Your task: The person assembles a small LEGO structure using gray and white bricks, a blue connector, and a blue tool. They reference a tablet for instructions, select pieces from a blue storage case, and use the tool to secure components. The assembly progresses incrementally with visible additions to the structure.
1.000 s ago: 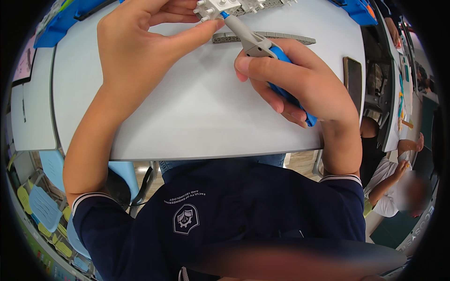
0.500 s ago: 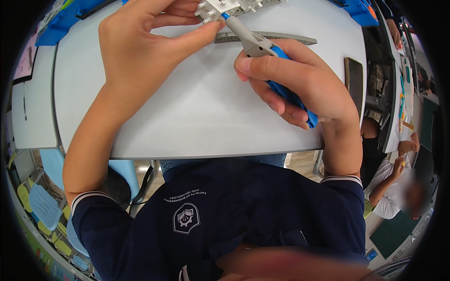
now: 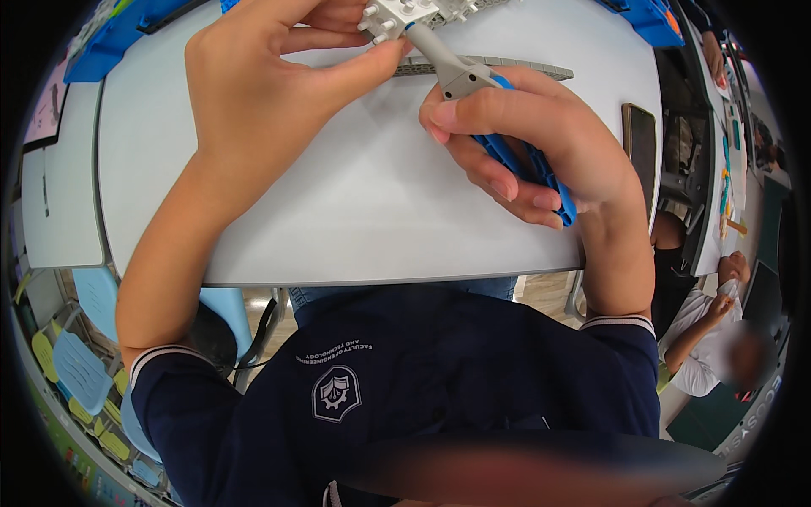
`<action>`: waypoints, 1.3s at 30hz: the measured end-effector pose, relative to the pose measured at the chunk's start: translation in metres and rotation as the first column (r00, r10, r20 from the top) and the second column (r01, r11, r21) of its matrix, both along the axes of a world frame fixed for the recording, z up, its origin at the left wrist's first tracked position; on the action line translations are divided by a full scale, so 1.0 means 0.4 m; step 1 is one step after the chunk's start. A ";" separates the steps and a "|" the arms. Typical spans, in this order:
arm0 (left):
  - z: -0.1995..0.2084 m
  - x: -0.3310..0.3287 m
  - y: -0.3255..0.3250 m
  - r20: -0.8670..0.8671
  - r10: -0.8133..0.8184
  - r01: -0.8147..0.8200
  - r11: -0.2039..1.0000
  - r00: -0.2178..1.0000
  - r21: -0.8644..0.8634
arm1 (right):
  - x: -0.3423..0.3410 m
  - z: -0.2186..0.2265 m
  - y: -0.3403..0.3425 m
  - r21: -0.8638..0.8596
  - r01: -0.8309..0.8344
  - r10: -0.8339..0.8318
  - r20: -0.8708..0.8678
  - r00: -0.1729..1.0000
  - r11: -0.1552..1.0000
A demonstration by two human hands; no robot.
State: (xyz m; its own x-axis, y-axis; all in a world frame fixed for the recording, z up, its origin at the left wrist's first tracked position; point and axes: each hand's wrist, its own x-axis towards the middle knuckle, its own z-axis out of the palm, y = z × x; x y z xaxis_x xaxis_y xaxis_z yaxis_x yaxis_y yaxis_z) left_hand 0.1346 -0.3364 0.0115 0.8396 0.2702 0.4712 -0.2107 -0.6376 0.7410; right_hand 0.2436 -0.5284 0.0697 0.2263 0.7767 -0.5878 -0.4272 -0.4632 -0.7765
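Observation:
At the far edge of the picture my left hand [image 3: 253, 93] grips a white and light-grey plastic building-block assembly [image 3: 397, 15] studded with pegs, its top cut off by the frame. My right hand [image 3: 541, 127] is closed around a plier-like tool [image 3: 452, 72] with a grey head and blue handles. The tool's tip meets the assembly beside my left thumb; a bit of blue shows there, too small to name. Behind the tool, a thin, slightly curved grey strip [image 3: 528, 63] lies on the white table [image 3: 363, 211].
A dark phone [image 3: 639, 139] lies at the table's right edge. Blue bins stand at the far left [image 3: 110, 46] and far right [image 3: 646, 21]. A lit screen [image 3: 49, 106] is at the left. Another person [image 3: 701, 338] sits at the right, and light-blue chairs [image 3: 82, 372] stand lower left.
The tool's blue handles have spread apart a little in my right hand. My left hand and the assembly have shifted slightly right. The blue bit at the tip shows less.

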 end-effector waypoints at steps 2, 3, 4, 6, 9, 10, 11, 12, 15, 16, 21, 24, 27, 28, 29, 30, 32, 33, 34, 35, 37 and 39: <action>-0.004 0.004 -0.001 0.029 -0.002 0.002 1.000 1.000 -0.022 | 0.001 -0.008 0.002 0.036 -0.011 0.012 -0.027 1.000 0.999; -0.007 0.013 0.002 0.073 -0.018 0.019 1.000 0.997 -0.024 | 0.000 -0.011 0.001 0.038 -0.014 0.015 -0.030 0.999 0.999; -0.008 0.016 0.001 0.116 -0.034 0.037 0.999 0.993 -0.025 | -0.001 -0.014 -0.001 0.041 -0.017 0.018 -0.034 0.999 0.999; -0.009 0.010 -0.008 0.098 0.032 -0.033 0.999 0.995 0.003 | -0.002 -0.021 -0.001 0.050 -0.048 0.052 -0.079 0.996 0.998; 0.002 0.028 0.005 0.058 0.064 -0.061 0.997 0.996 -0.053 | -0.008 -0.036 0.004 0.063 -0.121 0.129 -0.151 0.980 0.991; 0.005 0.028 0.001 0.033 0.100 -0.099 0.995 0.994 -0.019 | -0.016 -0.039 0.002 0.059 -0.137 0.145 -0.144 0.979 0.989; 0.009 0.030 0.003 0.008 0.136 -0.136 0.991 0.991 0.015 | -0.021 -0.041 0.001 0.055 -0.154 0.161 -0.138 0.977 0.986; 0.007 0.019 -0.012 -0.018 0.210 -0.207 0.971 0.978 0.120 | -0.017 -0.040 0.001 0.048 -0.179 0.185 -0.181 0.966 0.983; 0.010 0.014 0.006 -0.135 0.303 -0.238 0.901 0.943 0.362 | -0.014 -0.042 0.004 0.016 -0.186 0.186 -0.121 0.975 0.982; 0.008 0.017 0.017 -0.182 0.316 -0.215 0.878 0.931 0.427 | -0.013 -0.043 0.004 0.014 -0.178 0.179 -0.112 0.978 0.984; 0.001 0.010 0.055 0.011 0.214 -0.188 0.829 0.977 0.526 | -0.006 -0.051 0.006 0.022 -0.194 0.195 -0.105 0.975 0.981; 0.034 0.003 0.091 0.083 0.219 -0.228 0.804 0.972 0.549 | -0.001 -0.053 0.003 0.040 -0.175 0.178 -0.100 0.979 0.984; 0.053 0.004 0.101 0.109 0.225 -0.237 0.689 0.968 0.685 | 0.004 -0.056 0.002 0.043 -0.165 0.168 -0.105 0.980 0.985; 0.042 0.025 0.097 0.162 0.219 -0.270 0.681 0.962 0.681 | 0.005 -0.057 0.002 0.044 -0.162 0.166 -0.105 0.981 0.986; 0.037 0.030 0.090 0.192 0.227 -0.296 0.679 0.955 0.672 | 0.005 -0.057 0.002 0.044 -0.161 0.165 -0.105 0.981 0.986; 0.030 0.036 0.083 0.222 0.234 -0.323 0.676 0.946 0.662 | 0.006 -0.058 0.003 0.039 -0.160 0.163 -0.098 0.982 0.986; 0.022 0.036 0.072 0.216 0.273 -0.347 0.679 0.937 0.646 | 0.008 -0.057 0.003 0.052 -0.170 0.175 -0.103 0.979 0.984; 0.020 0.036 0.069 0.203 0.291 -0.352 0.680 0.935 0.644 | 0.008 -0.057 0.003 0.056 -0.175 0.180 -0.103 0.978 0.983; 0.022 0.032 0.069 0.168 0.307 -0.339 0.679 0.937 0.651 | 0.007 -0.057 0.003 0.060 -0.172 0.177 -0.101 0.979 0.983; 0.024 0.031 0.069 0.134 0.322 -0.327 0.679 0.937 0.657 | 0.005 -0.058 0.003 0.064 -0.169 0.174 -0.099 0.980 0.984; 0.027 0.034 0.069 0.145 0.308 -0.319 0.647 0.940 0.692 | 0.003 -0.057 0.003 0.072 -0.165 0.171 -0.092 0.981 0.984; 0.027 0.033 0.066 0.163 0.303 -0.318 0.586 0.939 0.745 | 0.001 -0.057 0.005 0.077 -0.164 0.170 -0.086 0.982 0.984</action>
State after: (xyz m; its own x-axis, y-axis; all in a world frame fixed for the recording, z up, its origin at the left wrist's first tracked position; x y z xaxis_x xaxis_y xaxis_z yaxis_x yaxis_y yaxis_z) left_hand 0.1480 -0.3098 0.0223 0.7635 0.0582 0.6432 0.1012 -0.9944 -0.0301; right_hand 0.2441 -0.5266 0.0470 0.0379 0.8386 -0.5433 -0.4192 -0.4802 -0.7705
